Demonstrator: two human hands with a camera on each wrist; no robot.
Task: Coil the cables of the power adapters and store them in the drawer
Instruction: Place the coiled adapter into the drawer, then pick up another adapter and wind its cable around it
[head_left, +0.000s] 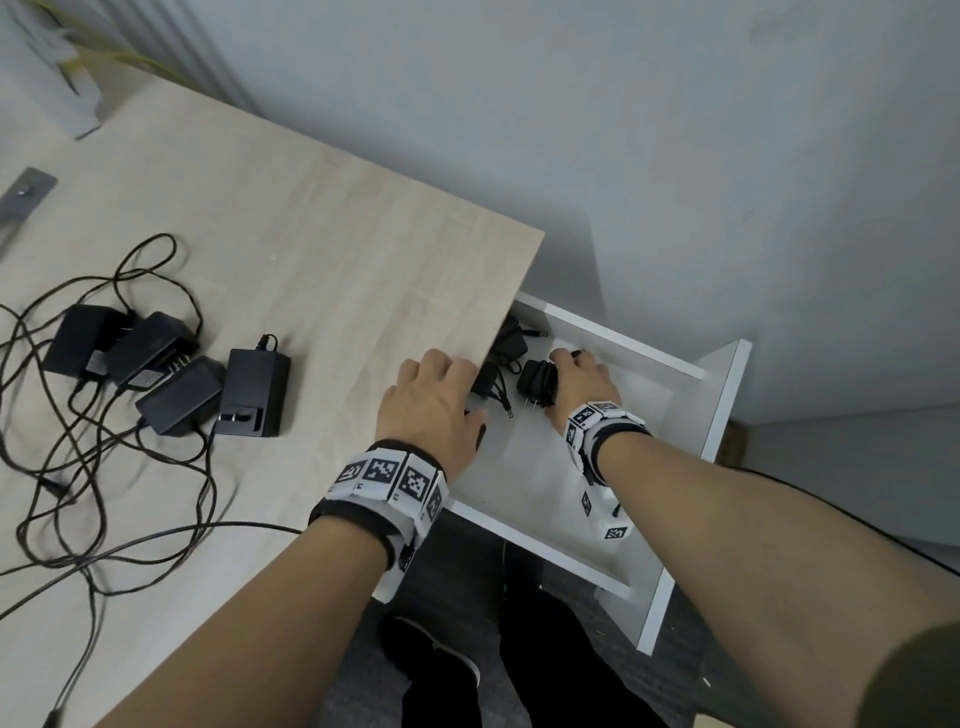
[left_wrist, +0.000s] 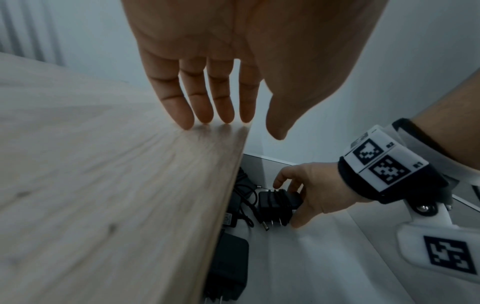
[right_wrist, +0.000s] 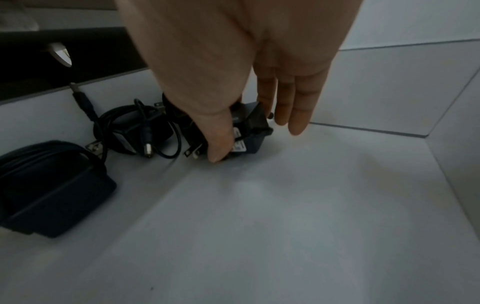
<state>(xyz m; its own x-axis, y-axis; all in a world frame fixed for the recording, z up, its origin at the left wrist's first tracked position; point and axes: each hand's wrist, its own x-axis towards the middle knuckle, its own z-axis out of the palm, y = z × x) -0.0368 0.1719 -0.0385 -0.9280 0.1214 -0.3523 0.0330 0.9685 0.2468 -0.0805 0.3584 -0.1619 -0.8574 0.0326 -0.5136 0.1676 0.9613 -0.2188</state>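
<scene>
My right hand (head_left: 579, 382) is down inside the open white drawer (head_left: 691, 415), thumb and fingers pinching a small black adapter (head_left: 537, 384) with its cable wrapped round the body. It sits on the drawer floor near the back wall, its plug prongs pointing towards the drawer front. My left hand (head_left: 431, 395) lies flat with straight fingers, fingertips (left_wrist: 187, 121) resting on the desk (head_left: 322, 249) at its right edge, just above the drawer; it holds nothing.

Beside the adapter I am gripping, further under the desk edge, lie more stored adapters (right_wrist: 132, 131) with coiled cables, and a larger black one (right_wrist: 52, 189) closer to the drawer front. A loose barrel plug (head_left: 509, 413) rests on the drawer floor between my hands.

On the pale wood desk, towards its left edge, four black power adapters (head_left: 171, 369) are still bunched together, one standing apart at the right of the group (head_left: 254, 384) with its prongs facing the front edge. Their thin black cables (head_left: 93, 467) sprawl in loose tangled loops across the left part of the desk, running off the front edge.

A grey metal plate (head_left: 26, 200) lies at the far left edge, and a pale grey object with a blurred green plant (head_left: 57, 67) stands at the far left corner. Behind the desk is a plain grey wall (head_left: 675, 130). My dark trousers (head_left: 545, 649) and the dark floor show below the drawer.
</scene>
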